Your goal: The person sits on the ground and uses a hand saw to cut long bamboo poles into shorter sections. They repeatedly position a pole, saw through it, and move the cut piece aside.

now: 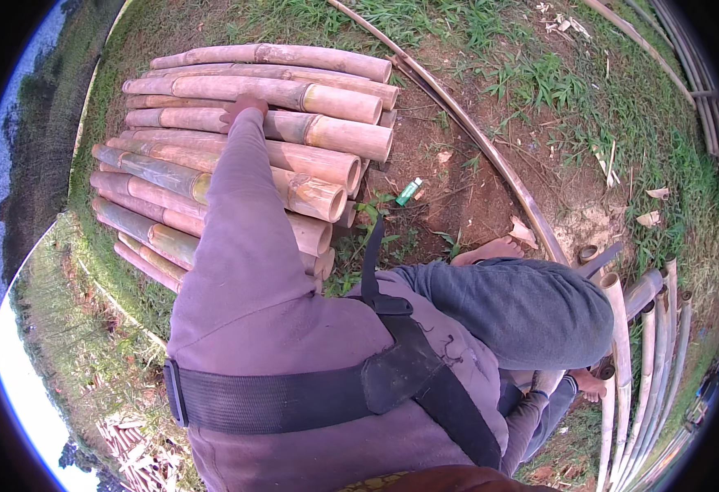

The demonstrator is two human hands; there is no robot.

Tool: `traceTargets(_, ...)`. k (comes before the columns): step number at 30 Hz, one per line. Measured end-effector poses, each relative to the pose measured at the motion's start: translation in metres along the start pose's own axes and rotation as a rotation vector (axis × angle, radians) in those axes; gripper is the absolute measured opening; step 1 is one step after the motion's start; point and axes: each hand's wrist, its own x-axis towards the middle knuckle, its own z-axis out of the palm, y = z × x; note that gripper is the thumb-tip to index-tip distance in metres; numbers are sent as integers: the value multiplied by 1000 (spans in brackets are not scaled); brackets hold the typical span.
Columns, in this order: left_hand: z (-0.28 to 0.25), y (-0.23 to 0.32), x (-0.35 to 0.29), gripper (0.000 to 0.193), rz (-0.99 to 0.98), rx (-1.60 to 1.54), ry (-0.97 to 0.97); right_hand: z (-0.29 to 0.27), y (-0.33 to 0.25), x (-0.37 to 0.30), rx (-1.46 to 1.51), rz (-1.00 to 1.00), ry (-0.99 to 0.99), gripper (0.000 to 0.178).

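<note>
My left arm stretches forward to a stack of cut bamboo poles (pixel 327 135). My left hand (pixel 246 105) is closed over one pole in the upper part of the stack, its fingers partly showing. The poles lie side by side, tan and greenish, with their hollow cut ends facing right. At the lower right, my right hand (pixel 546 380) is low beside my bent leg, past a dark wristband. Its fingers are hidden, and I cannot make out what it holds, if anything.
Several longer bamboo poles (pixel 622 336) lie at the lower right, near my bare foot (pixel 591 385). A long split bamboo strip (pixel 491 152) curves across soil and grass. A small green packet (pixel 409 191) lies by the stack. Cut scraps (pixel 134 447) are heaped at lower left.
</note>
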Motion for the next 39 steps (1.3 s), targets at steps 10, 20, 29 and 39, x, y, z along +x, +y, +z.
traceTargets(10, -15, 89, -236, 107, 1101, 344, -149, 31, -36, -2, 408, 121, 24, 36)
traceTargets(20, 11, 53, -137, 119, 1014, 384, -47, -32, -67, 12, 1064, 679, 223, 44)
traceTargets(29, 54, 158, -267, 81, 1663, -152, -107, -43, -89, -12, 966, 714, 200, 41)
traceTargets(39, 89, 290, -705, 81, 2541, 301, -664, -77, -122, -1, 901, 399, -189, 33)
